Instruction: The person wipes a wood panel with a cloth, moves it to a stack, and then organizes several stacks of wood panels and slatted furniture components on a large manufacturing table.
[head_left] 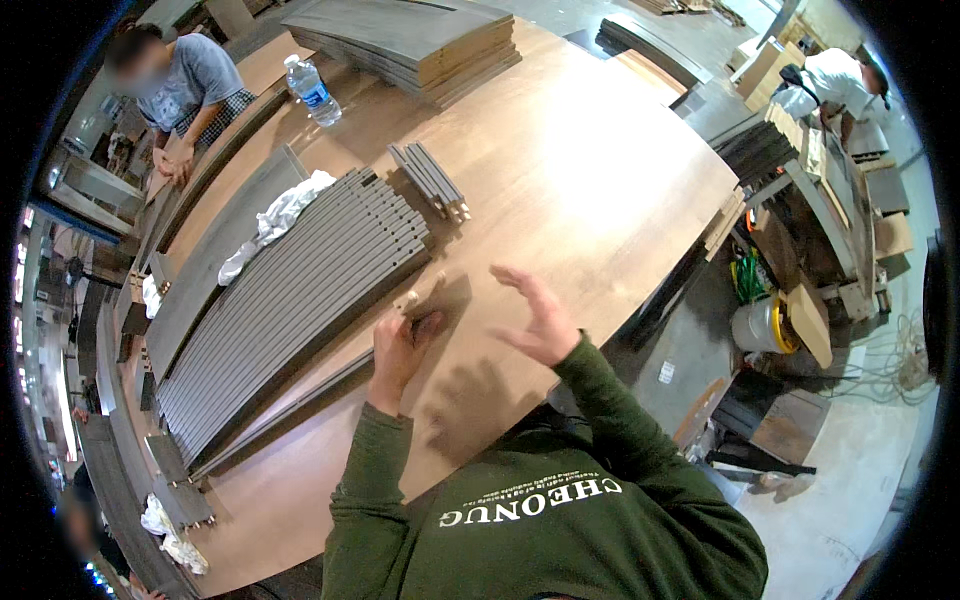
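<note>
My left hand [398,350] is closed around the near end of a long, thin grey slat [290,408]. The slat runs down to the left, along the near side of a row of similar grey slats [300,310]. Something small and pale, perhaps a wooden peg, shows at the top of that hand; blur hides its details. To the right, my right hand [540,320] hovers over the wooden tabletop [600,190], fingers apart and holding nothing. Beyond my left hand lies a short bundle of grey pieces with pale pegged ends [430,182].
A crumpled white cloth [272,225] lies on a grey panel beside the row. Farther back stand a water bottle [313,92] and a stack of grey boards [410,45]. Co-workers bend at far left and far right. A white bucket [762,325] stands right of the table.
</note>
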